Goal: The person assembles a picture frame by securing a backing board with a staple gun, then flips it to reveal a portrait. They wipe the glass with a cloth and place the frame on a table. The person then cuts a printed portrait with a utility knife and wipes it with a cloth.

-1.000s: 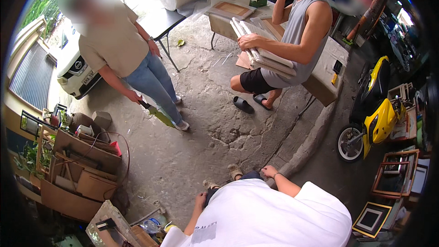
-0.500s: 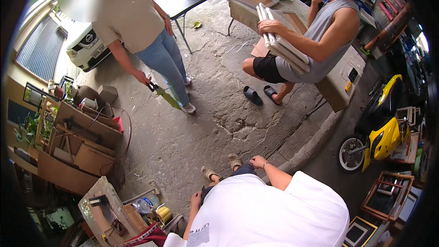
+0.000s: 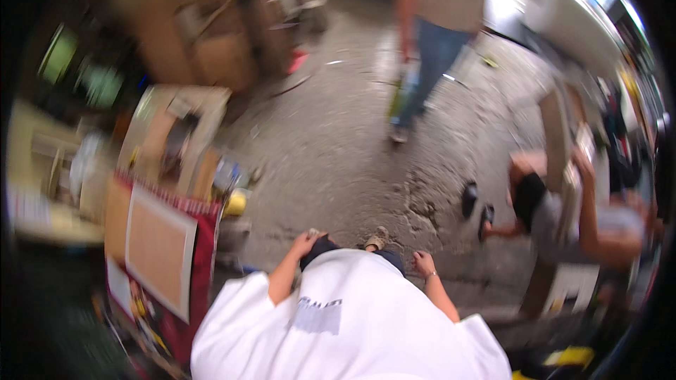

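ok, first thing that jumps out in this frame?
The wearer's white T-shirt fills the bottom centre, with the left hand and right hand resting near the knees, holding nothing. Left of it lies a tan board on red cloth. The frame is motion-blurred; a person in jeans stands on the cracked concrete floor above.

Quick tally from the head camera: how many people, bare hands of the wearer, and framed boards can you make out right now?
People nearby: 2, one standing, one crouched.
Wearer's hands: 2, left hand and right hand, both resting on the knees, holding nothing.
Framed board: 1, tan framed board on a red cloth.
Total: 5. The picture is blurred, so smaller things go uncounted.
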Tool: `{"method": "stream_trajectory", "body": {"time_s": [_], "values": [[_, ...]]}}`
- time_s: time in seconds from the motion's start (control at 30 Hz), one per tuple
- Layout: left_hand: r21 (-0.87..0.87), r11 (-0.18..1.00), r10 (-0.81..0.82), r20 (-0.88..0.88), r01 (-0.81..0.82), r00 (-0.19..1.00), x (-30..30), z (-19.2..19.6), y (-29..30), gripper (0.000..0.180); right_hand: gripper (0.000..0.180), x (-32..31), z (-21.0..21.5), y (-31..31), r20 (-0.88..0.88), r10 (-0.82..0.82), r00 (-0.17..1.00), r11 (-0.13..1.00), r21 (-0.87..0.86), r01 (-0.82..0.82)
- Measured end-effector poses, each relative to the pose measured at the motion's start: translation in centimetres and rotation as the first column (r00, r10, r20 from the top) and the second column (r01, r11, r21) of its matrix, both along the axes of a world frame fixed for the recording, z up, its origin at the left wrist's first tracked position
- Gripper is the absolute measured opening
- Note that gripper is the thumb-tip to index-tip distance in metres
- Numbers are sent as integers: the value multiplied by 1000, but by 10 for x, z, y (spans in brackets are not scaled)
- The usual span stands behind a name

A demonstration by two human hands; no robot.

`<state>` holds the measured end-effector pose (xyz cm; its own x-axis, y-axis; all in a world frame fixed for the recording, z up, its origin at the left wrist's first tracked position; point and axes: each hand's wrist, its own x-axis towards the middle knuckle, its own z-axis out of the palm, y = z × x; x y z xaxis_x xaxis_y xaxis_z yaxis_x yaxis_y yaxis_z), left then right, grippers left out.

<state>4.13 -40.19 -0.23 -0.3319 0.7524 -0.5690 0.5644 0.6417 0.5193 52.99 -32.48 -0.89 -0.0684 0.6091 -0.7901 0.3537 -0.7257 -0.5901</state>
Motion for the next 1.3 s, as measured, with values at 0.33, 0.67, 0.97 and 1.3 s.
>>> {"method": "stream_trajectory", "body": {"time_s": [0.33, 0.67, 0.97, 1.3], "values": [[129, 768, 575, 291, -627, 765, -14, -19, -60, 38, 38, -93, 42, 47, 243, 639, 730, 760, -53, -648], [-154, -204, 788, 560, -967, -255, -107, -15, -229, 51, 37, -431, 49, 157, 48, 801, 597, 523, 430, -736], [-164, -846, 106, 881, -507, -462, -212, 54, -272, 98, 29, -910, 207, 6, 305, 951, 48, -256, 867, -428], [111, -985, 173, 677, -133, -715, -324, 93, -245, 79, 56, -1282, 152, -237, 695, 691, -199, -722, 649, -239]]}}
